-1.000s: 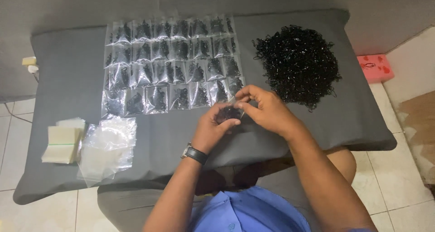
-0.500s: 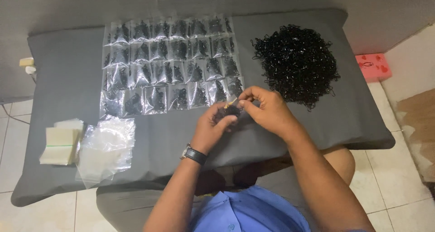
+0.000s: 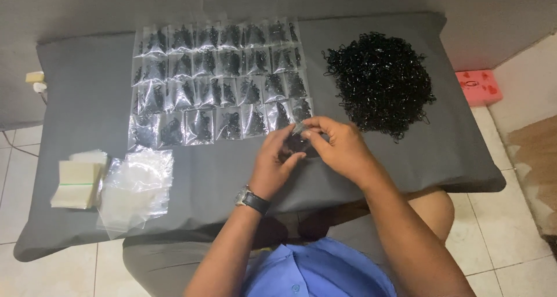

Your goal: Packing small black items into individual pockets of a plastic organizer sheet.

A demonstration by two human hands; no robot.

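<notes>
My left hand (image 3: pixel 274 163) and my right hand (image 3: pixel 339 145) meet over the grey cushion (image 3: pixel 75 94), both pinching one small clear bag (image 3: pixel 300 140) with black rubber bands inside. The left hand cups the bag from below, the right hand's fingers grip its top edge. Just above the hands lie rows of filled small bags (image 3: pixel 217 82). A big heap of loose black rubber bands (image 3: pixel 380 82) sits to the right of my right hand.
A pile of empty clear bags (image 3: pixel 136 187) and a stack of pale flat packets (image 3: pixel 78 178) lie at the cushion's left front. A pink box (image 3: pixel 478 87) sits on the tiled floor at right. A watch is on my left wrist.
The hands have stayed in nearly the same spot; the fingers shifted slightly on the small bag, with the right hand now pinching its top edge.
</notes>
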